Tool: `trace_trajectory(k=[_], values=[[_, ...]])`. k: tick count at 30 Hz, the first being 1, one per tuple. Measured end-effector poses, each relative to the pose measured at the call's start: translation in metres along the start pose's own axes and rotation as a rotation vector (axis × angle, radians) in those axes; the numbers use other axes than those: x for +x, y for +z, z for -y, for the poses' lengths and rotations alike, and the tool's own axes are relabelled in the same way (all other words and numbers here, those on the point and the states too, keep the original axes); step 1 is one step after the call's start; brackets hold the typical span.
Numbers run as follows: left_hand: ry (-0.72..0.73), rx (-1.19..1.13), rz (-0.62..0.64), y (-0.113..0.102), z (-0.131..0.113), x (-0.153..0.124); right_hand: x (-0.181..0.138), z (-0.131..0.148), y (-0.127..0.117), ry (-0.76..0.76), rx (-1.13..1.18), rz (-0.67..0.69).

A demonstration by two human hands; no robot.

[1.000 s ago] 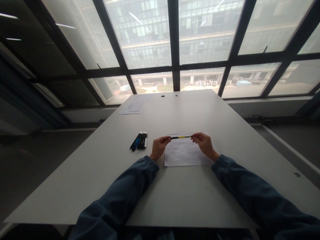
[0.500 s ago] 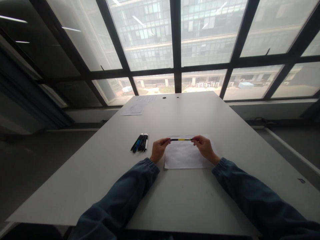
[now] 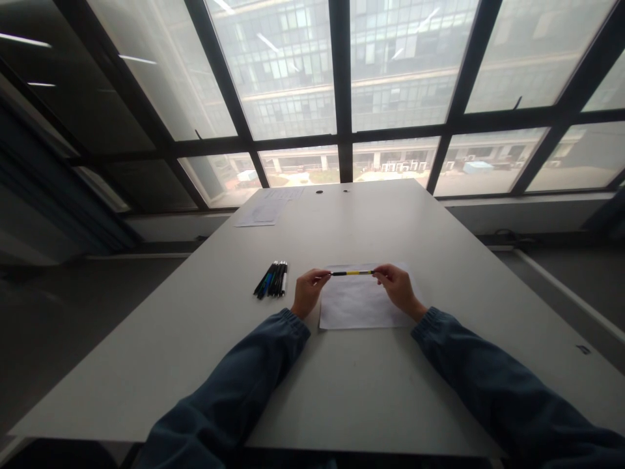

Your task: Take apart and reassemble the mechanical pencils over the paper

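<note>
I hold a black and yellow pen (image 3: 352, 273) level between both hands, just above a white sheet of paper (image 3: 361, 305). My left hand (image 3: 307, 291) pinches the pen's left end with closed fingers. At the right end, my right hand (image 3: 398, 286) has its fingers closed on the pen. Both hands hover over the far part of the sheet. The ends of the pen are hidden by my fingertips.
Several dark pens (image 3: 272, 279) lie side by side on the grey table (image 3: 205, 339), left of my left hand. A printed sheet (image 3: 263, 212) lies at the far left end, near two small holes (image 3: 319, 192) in the tabletop. Large windows stand beyond the far edge.
Both hands keep the same hold on the pen. Only the view has shifted slightly.
</note>
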State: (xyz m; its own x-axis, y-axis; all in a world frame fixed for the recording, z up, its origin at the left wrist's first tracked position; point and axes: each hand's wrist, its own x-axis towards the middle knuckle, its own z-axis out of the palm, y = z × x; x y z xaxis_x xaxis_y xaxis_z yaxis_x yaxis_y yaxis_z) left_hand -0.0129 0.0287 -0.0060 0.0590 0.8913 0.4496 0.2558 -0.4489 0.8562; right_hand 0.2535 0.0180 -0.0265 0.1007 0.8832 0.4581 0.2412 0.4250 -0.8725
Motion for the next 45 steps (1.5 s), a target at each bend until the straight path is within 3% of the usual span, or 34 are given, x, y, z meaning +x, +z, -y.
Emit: trace_trajectory(k=[10,45], values=[[0.055,0.035,0.004,0.001,0.0079,0.0013,0.0,-0.0004,-0.0017,0.0,-0.007,-0.008],[0.013,0.029,0.003,0.0019,0.0046,0.0012,0.0003,0.0013,-0.0035,0.003,-0.054,0.004]])
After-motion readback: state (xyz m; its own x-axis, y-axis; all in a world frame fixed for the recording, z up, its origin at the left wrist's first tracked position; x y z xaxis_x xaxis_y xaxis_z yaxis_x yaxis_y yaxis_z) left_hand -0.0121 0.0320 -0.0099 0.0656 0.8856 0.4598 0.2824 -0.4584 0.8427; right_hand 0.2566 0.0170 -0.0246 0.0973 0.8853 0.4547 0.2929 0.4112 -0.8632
